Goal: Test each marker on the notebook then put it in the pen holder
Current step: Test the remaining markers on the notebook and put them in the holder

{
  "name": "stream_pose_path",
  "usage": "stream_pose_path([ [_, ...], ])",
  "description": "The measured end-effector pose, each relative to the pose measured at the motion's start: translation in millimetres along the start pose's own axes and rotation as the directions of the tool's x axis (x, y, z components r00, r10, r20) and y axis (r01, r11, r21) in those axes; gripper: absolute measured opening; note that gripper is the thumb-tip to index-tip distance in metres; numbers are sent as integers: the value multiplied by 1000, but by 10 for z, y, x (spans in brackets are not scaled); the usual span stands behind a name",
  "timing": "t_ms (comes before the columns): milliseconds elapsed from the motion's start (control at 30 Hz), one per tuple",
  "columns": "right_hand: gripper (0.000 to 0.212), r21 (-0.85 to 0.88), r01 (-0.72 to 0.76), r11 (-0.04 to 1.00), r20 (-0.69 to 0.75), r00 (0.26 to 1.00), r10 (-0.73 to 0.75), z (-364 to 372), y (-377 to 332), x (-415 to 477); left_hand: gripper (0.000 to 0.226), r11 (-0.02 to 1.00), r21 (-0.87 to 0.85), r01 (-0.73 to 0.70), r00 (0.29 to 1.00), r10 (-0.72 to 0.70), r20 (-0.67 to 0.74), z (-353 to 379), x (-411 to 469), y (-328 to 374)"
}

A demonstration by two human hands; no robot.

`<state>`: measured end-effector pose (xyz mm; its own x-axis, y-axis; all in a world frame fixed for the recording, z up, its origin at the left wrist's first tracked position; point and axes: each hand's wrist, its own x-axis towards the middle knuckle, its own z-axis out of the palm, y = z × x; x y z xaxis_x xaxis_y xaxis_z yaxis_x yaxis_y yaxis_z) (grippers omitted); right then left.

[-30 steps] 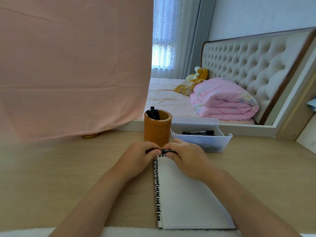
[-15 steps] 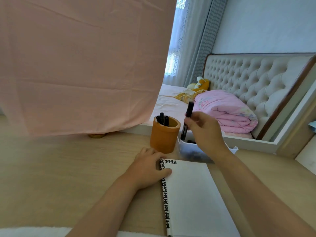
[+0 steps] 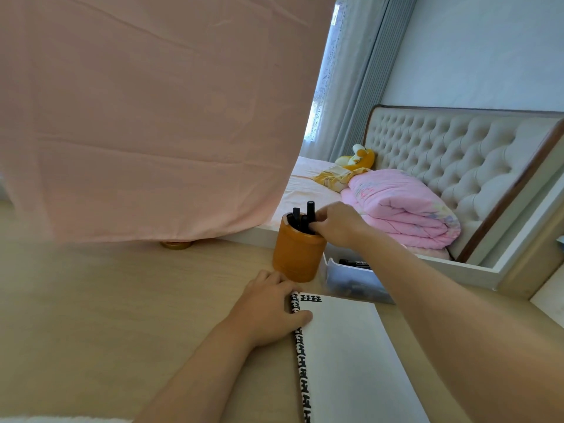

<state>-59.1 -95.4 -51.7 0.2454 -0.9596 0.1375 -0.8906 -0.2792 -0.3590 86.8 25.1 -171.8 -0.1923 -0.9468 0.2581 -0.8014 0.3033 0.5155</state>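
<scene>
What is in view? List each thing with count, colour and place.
desk: one, light wood, foreground
notebook: one, white, open on desk
pen holder: one, orange-brown, beyond notebook
markers: at least three, black, in pen holder
tray: one, white, right of pen holder
loose marker: one showing, black, in tray
cloth: one, pink, hanging left
quilt: one, pink, folded on bed
plush toy: one, yellow, on bed
left hand: resting on notebook's spine
right hand: pinching tallest marker at pen holder

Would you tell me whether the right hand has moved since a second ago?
Yes: the right hand left the notebook and now reaches the pen holder rim, gripping a marker.
</scene>
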Motion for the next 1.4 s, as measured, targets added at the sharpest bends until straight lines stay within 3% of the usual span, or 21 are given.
stream_pose_path([
  [100, 30, 82, 48, 995, 58, 997, -53, -30, 50, 3, 55, 1000, 6, 3, 1000, -3, 2, -2, 1, -2],
  [200, 28, 201, 110, 973, -8, 994, -111, -142, 180, -60, 55, 1000, 6, 9, 1000, -9, 9, 0, 0, 1],
  [267, 19, 125, 98, 987, -59, 994, -91, -187, 369, -88, 56, 1000, 10, 11, 1000, -11, 15, 2, 2, 4],
  [467, 28, -291, -40, 956, 156, 984, 89, -142, 895, -117, 54, 1000, 29, 10, 1000, -11, 9, 16, 2, 13],
  [767, 20, -427, 6, 904, 253, 961, 113, 41, 827, 43, 54, 999, 31, 12, 1000, -13, 8, 27, 13, 12],
  [900, 18, -404, 99, 910, 257, 966, 9, 42, 855, 34, 54, 1000, 26, 10, 1000, -10, 9, 23, 15, 17],
  [1033, 16, -274, 210, 939, 88, 977, -193, -115, 828, -135, 53, 1000, 21, 9, 1000, -9, 6, 18, 8, 18],
  [1167, 14, -173, 324, 930, -164, 922, -351, -189, 731, -467, 53, 999, 36, 4, 1000, -4, 3, 13, 3, 35],
  [1267, 17, -111, 363, 925, -324, 867, -379, -206, 615, -778, 52, 1000, 21, 9, 1000, -9, -12, 15, -9, 38],
  [1400, 18, 36, 350, 936, -509, 813, -285, -193, 534, -1158, 45, 1000, 3, -1, 998, 1, -69, -1, -22, 63],
])
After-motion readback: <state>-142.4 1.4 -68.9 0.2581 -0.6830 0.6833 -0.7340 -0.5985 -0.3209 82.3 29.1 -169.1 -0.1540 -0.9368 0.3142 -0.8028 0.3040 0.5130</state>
